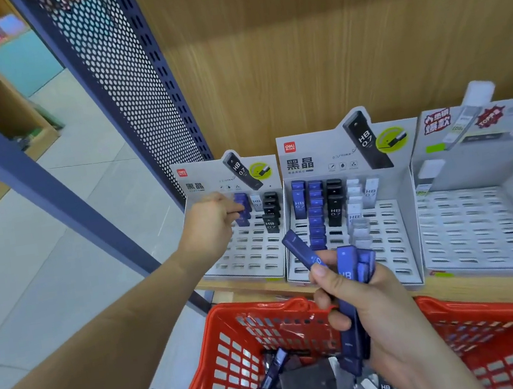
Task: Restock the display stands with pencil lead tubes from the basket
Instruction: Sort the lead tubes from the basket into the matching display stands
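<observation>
Left hand [209,222]: grip pinching a blue plastic pencil lead tube [242,207] in the left white cardboard display stand [251,257], back row.
Right hand [381,315]: grip closed round a bundle of blue tubes [348,268], above the red plastic mesh basket [248,308].
Basket contents: loose blue and black tubes [308,388].

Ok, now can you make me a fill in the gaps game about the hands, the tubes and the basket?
1. The basket is coloured ____.
2. The right hand holds a bunch of tubes that are all ____.
3. The left hand pinches one tube at the stand farthest to the ____.
Missing words: red; blue; left.
</observation>
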Demonstrator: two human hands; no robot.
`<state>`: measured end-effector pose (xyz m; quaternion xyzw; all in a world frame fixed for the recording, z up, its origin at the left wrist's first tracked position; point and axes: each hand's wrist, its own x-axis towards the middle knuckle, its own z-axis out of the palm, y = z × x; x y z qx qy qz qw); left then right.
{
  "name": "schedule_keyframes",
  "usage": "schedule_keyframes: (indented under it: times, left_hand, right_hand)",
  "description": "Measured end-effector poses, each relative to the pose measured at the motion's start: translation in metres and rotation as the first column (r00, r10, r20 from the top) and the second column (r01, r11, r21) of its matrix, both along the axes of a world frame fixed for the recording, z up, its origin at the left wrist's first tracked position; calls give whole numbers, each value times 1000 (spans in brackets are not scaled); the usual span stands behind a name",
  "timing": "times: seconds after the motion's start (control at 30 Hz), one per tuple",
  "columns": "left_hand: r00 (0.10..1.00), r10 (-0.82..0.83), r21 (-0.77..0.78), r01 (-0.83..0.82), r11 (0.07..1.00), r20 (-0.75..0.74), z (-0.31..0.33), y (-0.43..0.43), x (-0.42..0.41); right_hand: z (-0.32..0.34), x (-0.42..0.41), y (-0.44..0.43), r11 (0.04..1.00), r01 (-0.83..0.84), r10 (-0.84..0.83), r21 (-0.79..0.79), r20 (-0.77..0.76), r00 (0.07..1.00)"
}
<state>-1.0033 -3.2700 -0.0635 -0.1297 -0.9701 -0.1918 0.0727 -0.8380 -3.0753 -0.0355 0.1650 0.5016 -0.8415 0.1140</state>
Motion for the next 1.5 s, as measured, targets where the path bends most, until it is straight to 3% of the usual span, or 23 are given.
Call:
schedule_keyframes:
  times: [0.23,0.3,0.33,0.4,0.47,0.57,0.63,0.7,0.83,0.93,1.0,1.03,1.1,1.17,1.2,1.33,1.5]
  left_hand:
    - [992,126,6,-126,992,-15,20,9,11]
    - [981,77,265,-122,957,177,40,17,30]
    - [947,-21,427,-124,896,320,52,22,42]
    - [860,-218,559,-90,824,461,72,28,69]
    - [837,-292,567,-27,824,464,81,31,92]
    - [803,-284,593,-104,798,523,83,33,112]
    - [774,-282,545,-97,833,567,81,33,120]
    - [785,-280,531,-74,844,553,78,33,123]
    - [792,-289,640,-160,752,538,86,34,120]
    - [743,-343,591,-88,802,575,93,32,117]
    - [764,-310,566,-86,820,566,94,28,109]
    - [799,-261,559,-110,822,541,94,24,103]
    - [877,-117,559,-189,807,465,91,13,86]
    - [922,29,555,-258,791,387,84,-2,66]
    - [930,87,533,-279,799,357,77,-8,56]
    - [948,200,381,-285,879,246,46,-18,32]
    - [970,188,243,-221,944,151,23,-13,27]
  right_hand:
    - [-4,-4,-1,995,46,-44,91,-26,999]
    - [-6,-4,1,991,52,-48,121,-36,998]
    - [-5,-4,1,989,56,-51,135,-45,998]
    - [-4,-4,1,984,77,-68,160,-64,996]
    - [-3,-4,0,981,106,-95,163,-75,993]
    - [1,-1,-1,986,138,-134,88,-51,990]
    - [4,1,-3,992,119,-117,47,-55,992]
    - [5,3,-5,993,90,-83,82,-85,993]
    - [4,4,-7,984,12,8,176,-112,994]
    - [3,1,-12,973,-53,81,224,-118,990]
    - [3,-2,-16,970,-72,95,230,-89,992]
    - [2,-3,-18,981,-67,77,181,-50,996]
    - [0,-2,-20,993,-4,14,-115,87,996]
    - [-5,1,-24,893,107,-6,-438,228,974]
    - [-8,2,-26,840,144,-1,-522,265,964]
    - [-15,6,-31,755,175,19,-632,288,957]
    - [-18,8,-35,747,125,75,-652,270,960]
